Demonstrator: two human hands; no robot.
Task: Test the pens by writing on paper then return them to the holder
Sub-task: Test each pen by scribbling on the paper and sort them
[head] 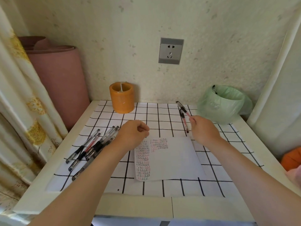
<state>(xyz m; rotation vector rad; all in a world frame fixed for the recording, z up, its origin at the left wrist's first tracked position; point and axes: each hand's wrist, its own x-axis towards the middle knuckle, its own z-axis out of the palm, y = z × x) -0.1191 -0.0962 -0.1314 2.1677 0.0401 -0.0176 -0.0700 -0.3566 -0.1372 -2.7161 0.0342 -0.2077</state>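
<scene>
An orange cylindrical pen holder (122,97) stands at the back of the table against the wall. A white paper (169,160) with rows of red and black marks lies in the middle. My right hand (205,130) grips a red pen (183,108) by its lower end, its black cap pointing up and away. Beneath it another red pen (184,123) lies flat on the cloth. My left hand (132,135) is curled into a fist at the paper's upper left corner; nothing shows in it. Several pens (91,148) lie piled left of that hand.
The table carries a white cloth with a black grid (162,115). A small bin lined with a green bag (223,104) stands at the back right. A rolled pink mat (57,75) and a curtain (19,101) fill the left side. A wall socket (171,51) sits above.
</scene>
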